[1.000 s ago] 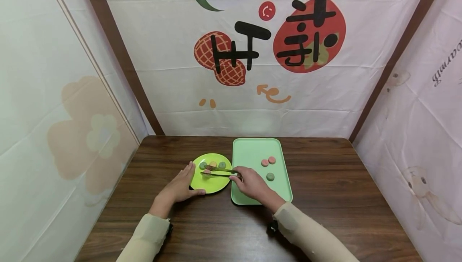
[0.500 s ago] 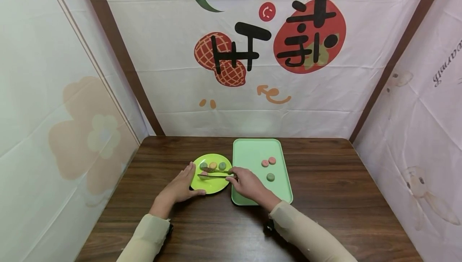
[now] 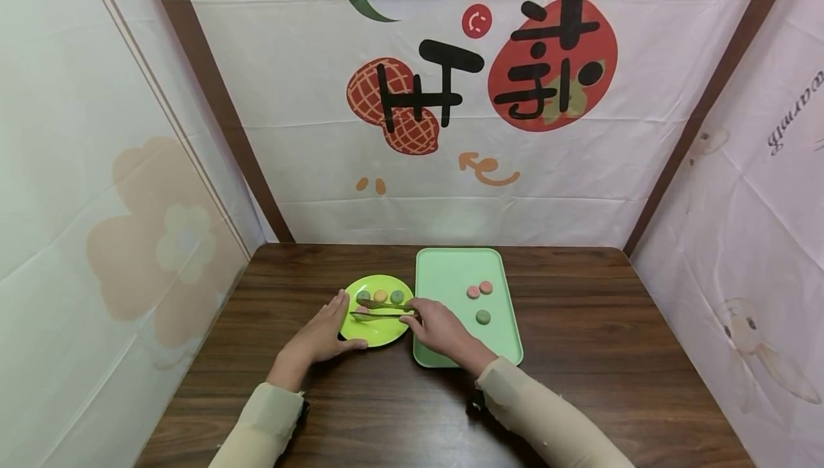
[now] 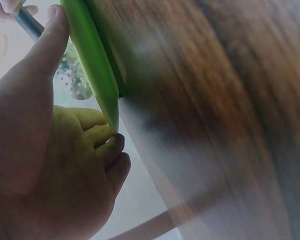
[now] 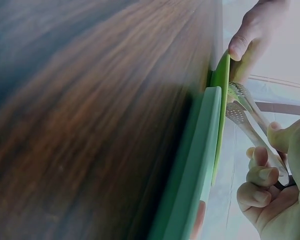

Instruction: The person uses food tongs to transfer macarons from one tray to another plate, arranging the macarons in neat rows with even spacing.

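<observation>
In the head view, my left hand (image 3: pixel 317 335) rests at the left rim of the lime-green plate (image 3: pixel 380 335), thumb and fingers spread and touching the edge; the left wrist view shows the fingers fairly straight. My right hand (image 3: pixel 443 325) holds metal tongs (image 3: pixel 386 315), reaching over the plate from the right. Their perforated tips (image 5: pixel 235 111) are apart, at a pink macaron (image 3: pixel 362 310) that they partly cover; contact cannot be told. Behind it a green macaron (image 3: pixel 363 296), a yellow macaron (image 3: pixel 380 296) and a blue-green macaron (image 3: pixel 397 297) form a row.
A mint-green tray (image 3: pixel 450 267) stands right beside the plate, under my right hand. On it lie a pink macaron (image 3: pixel 473 292), another pink macaron (image 3: pixel 486 287) and a green macaron (image 3: pixel 483 317). The dark wooden table (image 3: pixel 579 353) ends at a printed cloth wall (image 3: pixel 309 217).
My right hand and the tongs have moved slightly left over the plate, and the pink macaron has shifted left with them. My left hand stays at the rim.
</observation>
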`<action>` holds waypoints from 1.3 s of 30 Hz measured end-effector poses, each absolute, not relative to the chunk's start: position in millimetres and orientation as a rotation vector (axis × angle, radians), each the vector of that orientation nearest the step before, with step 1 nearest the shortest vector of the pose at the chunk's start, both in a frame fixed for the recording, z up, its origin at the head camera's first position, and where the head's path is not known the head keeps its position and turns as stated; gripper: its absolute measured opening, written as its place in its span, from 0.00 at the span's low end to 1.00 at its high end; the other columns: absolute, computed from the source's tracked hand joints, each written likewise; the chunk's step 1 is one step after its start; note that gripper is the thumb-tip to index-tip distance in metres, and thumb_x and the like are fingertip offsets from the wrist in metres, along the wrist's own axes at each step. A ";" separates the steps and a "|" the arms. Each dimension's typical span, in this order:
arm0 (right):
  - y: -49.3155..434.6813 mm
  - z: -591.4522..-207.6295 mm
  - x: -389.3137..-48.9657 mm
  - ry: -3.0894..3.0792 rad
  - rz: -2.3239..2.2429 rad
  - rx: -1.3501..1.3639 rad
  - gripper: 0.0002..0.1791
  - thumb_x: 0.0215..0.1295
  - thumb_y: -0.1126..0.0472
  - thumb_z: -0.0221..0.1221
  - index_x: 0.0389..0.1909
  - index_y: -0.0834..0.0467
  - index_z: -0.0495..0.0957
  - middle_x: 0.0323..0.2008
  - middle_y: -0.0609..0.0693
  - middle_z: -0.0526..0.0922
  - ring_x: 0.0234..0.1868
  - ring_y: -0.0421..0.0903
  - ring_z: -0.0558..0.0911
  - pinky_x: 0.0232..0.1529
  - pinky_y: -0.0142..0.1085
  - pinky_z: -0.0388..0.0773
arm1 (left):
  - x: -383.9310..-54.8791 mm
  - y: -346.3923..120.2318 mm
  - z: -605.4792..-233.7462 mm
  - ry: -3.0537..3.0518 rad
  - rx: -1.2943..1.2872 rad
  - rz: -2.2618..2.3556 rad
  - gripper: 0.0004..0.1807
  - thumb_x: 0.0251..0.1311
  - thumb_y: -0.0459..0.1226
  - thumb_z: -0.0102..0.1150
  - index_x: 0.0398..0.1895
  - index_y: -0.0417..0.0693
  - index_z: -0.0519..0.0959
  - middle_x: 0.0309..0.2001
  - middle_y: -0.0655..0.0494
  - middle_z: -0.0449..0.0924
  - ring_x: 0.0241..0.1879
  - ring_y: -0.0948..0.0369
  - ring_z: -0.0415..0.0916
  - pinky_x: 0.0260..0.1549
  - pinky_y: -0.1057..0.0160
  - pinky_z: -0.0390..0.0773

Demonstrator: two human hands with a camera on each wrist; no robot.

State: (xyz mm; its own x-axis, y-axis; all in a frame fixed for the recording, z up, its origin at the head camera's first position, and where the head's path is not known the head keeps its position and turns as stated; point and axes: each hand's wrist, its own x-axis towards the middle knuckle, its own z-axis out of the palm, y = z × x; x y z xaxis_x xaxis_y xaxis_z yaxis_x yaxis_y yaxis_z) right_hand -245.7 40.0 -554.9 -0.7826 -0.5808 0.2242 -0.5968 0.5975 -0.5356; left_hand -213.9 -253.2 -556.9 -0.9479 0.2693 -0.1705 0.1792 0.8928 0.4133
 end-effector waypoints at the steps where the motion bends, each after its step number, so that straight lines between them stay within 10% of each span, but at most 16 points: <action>1: 39.7 -553.9 -245.3 -2.783 0.950 1.028 0.16 0.81 0.53 0.62 0.55 0.61 0.84 0.45 0.52 0.89 0.40 0.44 0.88 0.39 0.38 0.87 | -214.0 -253.2 -557.0 2.837 0.343 0.588 0.69 0.64 0.67 0.68 0.86 0.31 0.42 0.87 0.34 0.38 0.85 0.39 0.42 0.82 0.38 0.51; 39: 60.6 -545.4 -239.9 -2.738 1.064 0.967 0.18 0.82 0.51 0.60 0.58 0.60 0.83 0.43 0.49 0.89 0.39 0.42 0.87 0.39 0.39 0.86 | -210.8 -250.2 -551.6 2.826 0.357 0.596 0.69 0.64 0.66 0.69 0.85 0.29 0.42 0.86 0.32 0.38 0.85 0.39 0.41 0.82 0.39 0.49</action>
